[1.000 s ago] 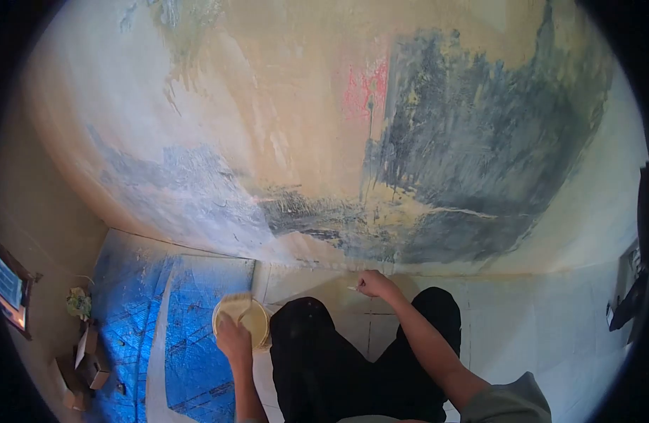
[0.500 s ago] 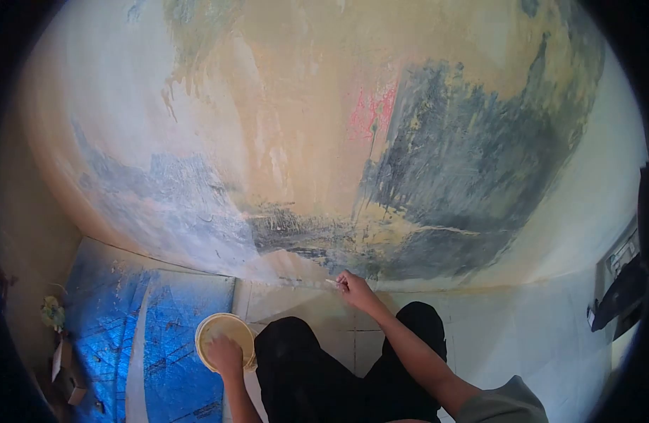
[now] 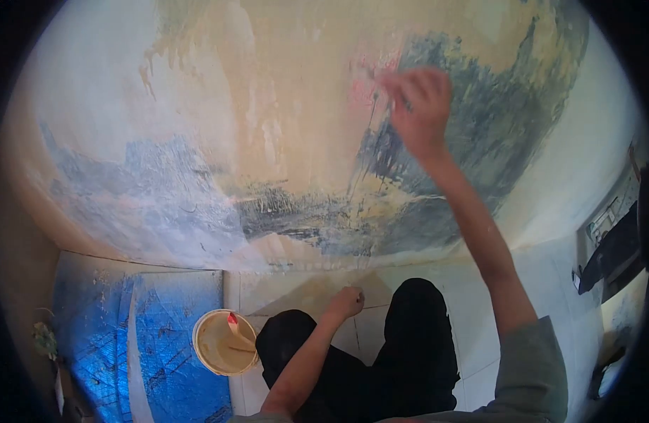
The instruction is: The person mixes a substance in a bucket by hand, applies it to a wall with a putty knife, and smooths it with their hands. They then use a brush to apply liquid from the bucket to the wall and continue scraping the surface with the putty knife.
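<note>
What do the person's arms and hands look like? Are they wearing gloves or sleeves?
No gloves: the left hand and right hand are bare, and so are both forearms. A short grey-green sleeve covers the right upper arm. The legs are in black trousers.

Right hand (image 3: 417,106) raised against wall (image 3: 197,127); left hand (image 3: 346,302) near bucket (image 3: 224,343).

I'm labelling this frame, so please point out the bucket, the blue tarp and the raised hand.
bucket (image 3: 215,349): head view, on its pale inner wall.
blue tarp (image 3: 166,331): head view, on a bare blue stretch beside the bucket.
right hand (image 3: 417,106): head view, on the back of the hand, against the wall.
</note>
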Tool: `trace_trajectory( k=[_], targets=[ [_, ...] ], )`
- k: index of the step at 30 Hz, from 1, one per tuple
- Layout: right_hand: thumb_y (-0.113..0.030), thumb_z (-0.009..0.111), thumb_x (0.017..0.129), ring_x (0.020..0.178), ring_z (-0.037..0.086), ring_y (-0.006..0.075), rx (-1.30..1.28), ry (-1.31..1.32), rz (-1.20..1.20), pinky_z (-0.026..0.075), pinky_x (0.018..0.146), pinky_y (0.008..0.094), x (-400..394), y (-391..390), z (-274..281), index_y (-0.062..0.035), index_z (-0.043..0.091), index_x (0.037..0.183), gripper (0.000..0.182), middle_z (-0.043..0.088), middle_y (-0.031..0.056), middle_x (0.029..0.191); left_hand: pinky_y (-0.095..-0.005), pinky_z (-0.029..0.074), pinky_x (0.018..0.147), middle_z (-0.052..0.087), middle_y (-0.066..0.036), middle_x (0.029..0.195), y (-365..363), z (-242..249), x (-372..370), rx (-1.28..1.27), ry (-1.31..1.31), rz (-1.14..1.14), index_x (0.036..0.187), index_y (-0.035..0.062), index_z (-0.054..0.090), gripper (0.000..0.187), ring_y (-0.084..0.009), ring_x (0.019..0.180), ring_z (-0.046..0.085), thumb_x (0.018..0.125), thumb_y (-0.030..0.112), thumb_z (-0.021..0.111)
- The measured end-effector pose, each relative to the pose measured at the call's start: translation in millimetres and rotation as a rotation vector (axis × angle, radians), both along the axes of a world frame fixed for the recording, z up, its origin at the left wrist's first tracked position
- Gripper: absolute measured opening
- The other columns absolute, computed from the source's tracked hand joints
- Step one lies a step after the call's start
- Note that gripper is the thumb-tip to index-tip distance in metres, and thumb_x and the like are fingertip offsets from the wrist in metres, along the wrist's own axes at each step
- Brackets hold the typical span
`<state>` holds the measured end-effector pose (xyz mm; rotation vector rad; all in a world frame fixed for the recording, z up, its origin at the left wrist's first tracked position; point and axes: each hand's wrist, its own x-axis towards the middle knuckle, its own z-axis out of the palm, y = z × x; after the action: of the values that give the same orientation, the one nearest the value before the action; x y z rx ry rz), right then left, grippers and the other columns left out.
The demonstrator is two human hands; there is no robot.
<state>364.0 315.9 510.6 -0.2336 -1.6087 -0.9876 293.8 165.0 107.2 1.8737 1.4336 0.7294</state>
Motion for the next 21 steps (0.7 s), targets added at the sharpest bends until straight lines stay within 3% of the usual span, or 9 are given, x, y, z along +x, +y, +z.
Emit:
trace_trajectory(
  k=[4,6,7,9,10,12,16,18,21],
  targets=[
    [-0.003,0.069,0.071,0.080,0.056,0.0229,-0.020,-0.008,0.089,0.045,0.073,0.0365,-19,17,20,-0.0130,0.069,0.094,0.025,0.058,0.0037,0.080,-0.0499,0.052,0.071,0.066,-0.022,0.081,6,28,-15,0.035,-0.039,0.210,0.091,0.0057,0.062,0.017,-0.0419,0.079,0.064,0.082,0.019,0.056],
    [-0.003,0.068,0.070,0.079,0.055,0.0225,-0.141,-0.264,0.058,0.044,0.078,0.0362,-24,17,-1,-0.0133,0.069,0.092,0.024,0.057,0.0038,0.079,-0.0502,0.051,0.070,0.066,-0.022,0.081,6,23,-30,0.045,0.010,0.327,0.092,0.0056,0.063,0.017,-0.0418,0.078,0.064,0.083,0.019,0.055],
    [-0.003,0.068,0.070,0.079,0.055,0.0225,-0.135,-0.267,0.056,0.044,0.078,0.0362,-25,21,-3,-0.0133,0.069,0.092,0.024,0.057,0.0038,0.079,-0.0502,0.051,0.070,0.066,-0.022,0.081,7,20,-35,0.051,0.006,0.326,0.092,0.0056,0.063,0.017,-0.0418,0.078,0.064,0.083,0.019,0.055],
    [-0.003,0.066,0.067,0.080,0.055,0.0235,0.074,-0.523,0.068,0.044,0.080,0.0361,-25,19,1,-0.0111,0.066,0.088,0.023,0.054,0.0046,0.076,-0.0504,0.052,0.069,0.066,-0.022,0.081,6,19,-38,-0.006,0.018,0.337,0.092,0.0055,0.063,0.018,-0.0417,0.078,0.064,0.084,0.019,0.055],
    [-0.003,0.066,0.067,0.080,0.055,0.0235,0.078,-0.531,0.060,0.044,0.080,0.0361,-22,22,13,-0.0111,0.066,0.088,0.023,0.054,0.0046,0.076,-0.0504,0.052,0.069,0.066,-0.022,0.081,8,19,-37,-0.001,0.010,0.330,0.092,0.0055,0.063,0.018,-0.0417,0.078,0.064,0.084,0.019,0.055],
    [-0.005,0.066,0.063,0.082,0.056,0.0248,-0.049,-0.283,-0.055,0.045,0.081,0.0368,-17,15,50,-0.0094,0.063,0.083,0.020,0.052,0.0056,0.075,-0.0510,0.051,0.071,0.066,-0.023,0.085,16,13,-33,-0.057,0.055,0.366,0.094,0.0058,0.063,0.019,-0.0414,0.081,0.064,0.083,0.020,0.055],
    [-0.005,0.066,0.056,0.084,0.055,0.0295,-0.032,-0.310,0.046,0.044,0.081,0.0401,-27,15,29,-0.0071,0.063,0.084,0.029,0.052,0.0085,0.077,-0.0487,0.051,0.070,0.067,-0.019,0.078,23,0,-27,-0.064,0.078,0.358,0.097,0.0050,0.064,0.021,-0.0383,0.078,0.065,0.084,0.019,0.056],
    [-0.010,0.066,0.062,0.086,0.056,0.0255,0.045,-0.607,-0.080,0.043,0.083,0.0377,-18,13,41,-0.0108,0.062,0.083,0.021,0.054,0.0055,0.077,-0.0495,0.051,0.071,0.067,-0.020,0.084,22,2,-24,-0.058,0.067,0.332,0.097,0.0049,0.065,0.021,-0.0392,0.081,0.064,0.085,0.020,0.055],
    [-0.012,0.067,0.063,0.086,0.057,0.0256,0.011,-0.424,-0.141,0.044,0.083,0.0385,-16,15,78,-0.0112,0.062,0.082,0.020,0.055,0.0060,0.079,-0.0498,0.051,0.077,0.067,-0.021,0.089,25,9,-21,-0.161,0.065,0.297,0.093,0.0052,0.064,0.021,-0.0405,0.087,0.064,0.084,0.021,0.054]
  ],
)
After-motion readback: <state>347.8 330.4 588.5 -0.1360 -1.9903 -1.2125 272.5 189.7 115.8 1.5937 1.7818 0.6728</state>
